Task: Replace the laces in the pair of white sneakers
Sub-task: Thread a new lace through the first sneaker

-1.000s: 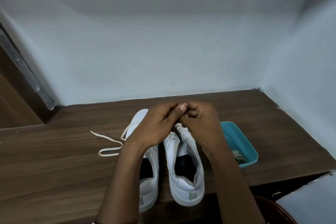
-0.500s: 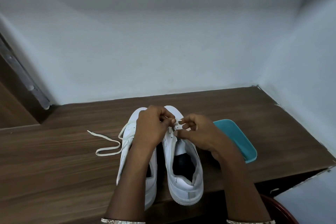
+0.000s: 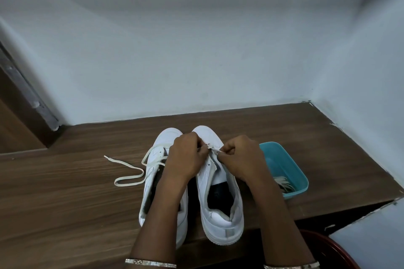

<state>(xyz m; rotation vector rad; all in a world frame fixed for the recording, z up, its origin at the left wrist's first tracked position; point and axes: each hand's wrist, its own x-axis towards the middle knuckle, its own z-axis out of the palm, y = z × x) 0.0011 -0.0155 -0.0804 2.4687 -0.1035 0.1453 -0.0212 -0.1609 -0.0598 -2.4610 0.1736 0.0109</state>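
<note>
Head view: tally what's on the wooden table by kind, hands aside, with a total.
White sneakers: 2, left sneaker and right sneaker
Teal tray: 1
Loose lace trailing from the left sneaker: 1
Pinched lace at the right sneaker's eyelets: 1
Lace bundle in the tray: 1, strands uncountable
Total: 6

— What was the room like?
— A brown wooden tabletop (image 3: 284,129) ran into a corner of two pale bluish-white walls (image 3: 196,50).
— And to the left?
— A brown wooden panel (image 3: 13,129) edged by a grey metal strip (image 3: 28,94).
</note>
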